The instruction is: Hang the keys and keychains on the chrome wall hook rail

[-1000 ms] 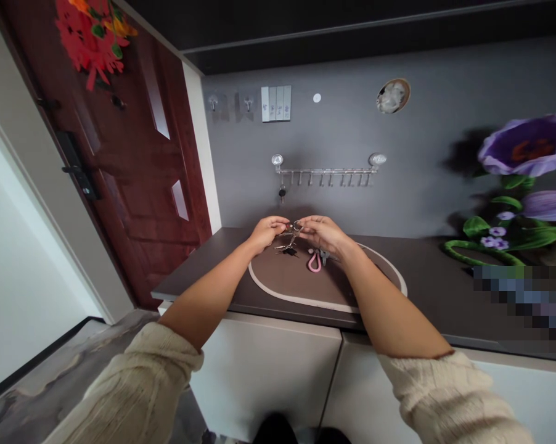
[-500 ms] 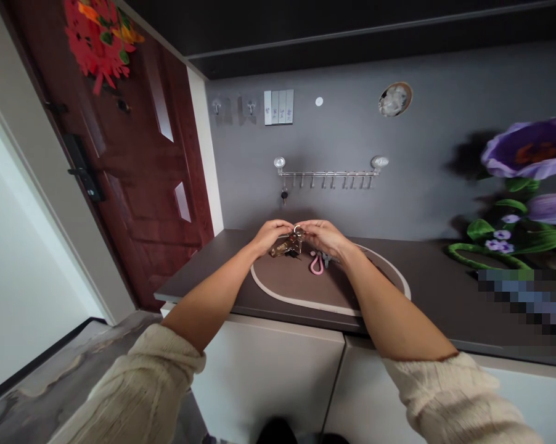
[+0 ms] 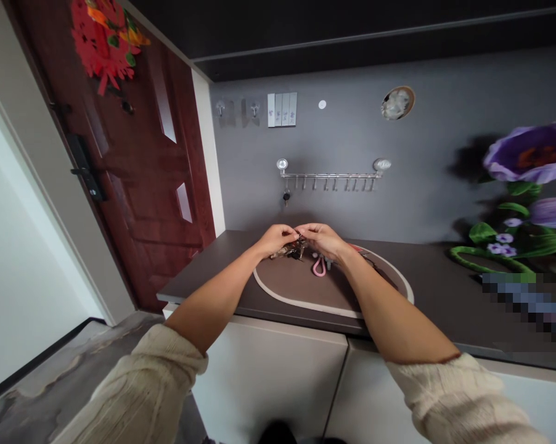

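Both of my hands meet over the brown oval mat (image 3: pixel 301 290) with its pale rim. My left hand (image 3: pixel 277 239) and my right hand (image 3: pixel 323 239) pinch a bunch of keys (image 3: pixel 297 249) between their fingertips. The keys and a brownish tag hang just below the fingers; the ring itself is mostly covered by them. A pink looped strap (image 3: pixel 319 266) lies on the mat under my right hand, beside a small grey thing that is partly hidden. Some red and dark items lie behind my right wrist and cannot be made out fully.
A hook rail (image 3: pixel 331 177) is fixed to the grey back wall, with one dark key (image 3: pixel 286 197) hanging at its left end. Purple artificial flowers (image 3: pixel 530 154) stand at the right of the counter. A dark red door (image 3: pixel 143 185) is at the left, a dark shelf overhead.
My fingertips have closed in over the key ring, which showed between them before. The keys hang slightly lower and bunch together. The view has shifted a little.
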`<state>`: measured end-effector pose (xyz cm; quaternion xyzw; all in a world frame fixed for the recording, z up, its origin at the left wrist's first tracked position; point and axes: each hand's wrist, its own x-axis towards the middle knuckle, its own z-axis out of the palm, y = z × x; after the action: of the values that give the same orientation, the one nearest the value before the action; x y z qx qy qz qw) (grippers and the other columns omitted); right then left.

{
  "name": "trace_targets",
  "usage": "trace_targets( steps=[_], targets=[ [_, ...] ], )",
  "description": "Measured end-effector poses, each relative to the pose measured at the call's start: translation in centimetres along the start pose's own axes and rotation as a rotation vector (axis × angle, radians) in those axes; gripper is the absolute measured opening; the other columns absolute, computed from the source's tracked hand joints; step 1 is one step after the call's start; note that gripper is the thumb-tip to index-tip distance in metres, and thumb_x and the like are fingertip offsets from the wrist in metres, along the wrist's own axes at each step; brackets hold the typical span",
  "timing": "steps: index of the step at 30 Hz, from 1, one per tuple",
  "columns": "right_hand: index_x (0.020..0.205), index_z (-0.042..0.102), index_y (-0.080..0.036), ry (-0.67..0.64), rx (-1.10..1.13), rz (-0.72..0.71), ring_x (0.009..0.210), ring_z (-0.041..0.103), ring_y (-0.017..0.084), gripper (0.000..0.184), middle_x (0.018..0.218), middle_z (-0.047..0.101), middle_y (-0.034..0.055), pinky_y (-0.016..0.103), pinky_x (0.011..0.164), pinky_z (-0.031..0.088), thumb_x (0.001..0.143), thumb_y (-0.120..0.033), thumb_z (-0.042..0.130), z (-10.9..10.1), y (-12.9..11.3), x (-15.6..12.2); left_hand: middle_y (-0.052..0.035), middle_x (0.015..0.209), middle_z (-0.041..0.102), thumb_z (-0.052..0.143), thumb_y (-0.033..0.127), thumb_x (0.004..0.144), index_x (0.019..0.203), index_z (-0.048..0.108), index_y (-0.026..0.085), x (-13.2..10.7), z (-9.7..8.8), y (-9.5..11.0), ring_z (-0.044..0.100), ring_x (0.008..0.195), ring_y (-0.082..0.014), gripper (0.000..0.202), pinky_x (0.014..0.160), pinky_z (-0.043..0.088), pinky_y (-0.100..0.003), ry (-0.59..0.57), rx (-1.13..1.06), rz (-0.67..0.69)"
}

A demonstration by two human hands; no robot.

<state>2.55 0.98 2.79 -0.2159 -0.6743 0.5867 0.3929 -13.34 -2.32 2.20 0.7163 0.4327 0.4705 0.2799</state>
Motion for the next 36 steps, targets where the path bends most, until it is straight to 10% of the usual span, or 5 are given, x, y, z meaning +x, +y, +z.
trace_targets(
  steps=[24, 36],
  targets=[
    [0.067, 0.065, -0.015, 0.401, -0.549, -0.302, 0.065, 0.057, 0.013, 0.021, 0.069, 0.065, 0.0029, 0.027, 0.068, 0.042, 0.056, -0.032, 0.066, -0.1, -0.5, 0.7, 0.0012, 0.061, 0.052, 0.051, 0.034, 0.072, 0.073, 0.053, 0.013, 0.8, -0.4, -0.6, 0.047, 0.056, -0.0083, 0.021, 0.058, 0.036, -0.022, 0.182, -0.204, -0.019],
    [0.079, 0.061, -0.014, 0.312, -0.371, -0.28, 0.066, 0.054, 0.011, 0.028, 0.074, 0.062, 0.003, 0.025, 0.067, 0.042, 0.065, -0.039, 0.058, 0.5, 0.2, 1.1, 0.001, 0.064, 0.054, 0.057, 0.035, 0.068, 0.071, 0.054, 0.013, 1.1, -0.3, -0.7, 0.047, 0.059, -0.008, 0.023, 0.063, 0.036, -0.023, 0.254, -0.37, 0.014]
  ],
)
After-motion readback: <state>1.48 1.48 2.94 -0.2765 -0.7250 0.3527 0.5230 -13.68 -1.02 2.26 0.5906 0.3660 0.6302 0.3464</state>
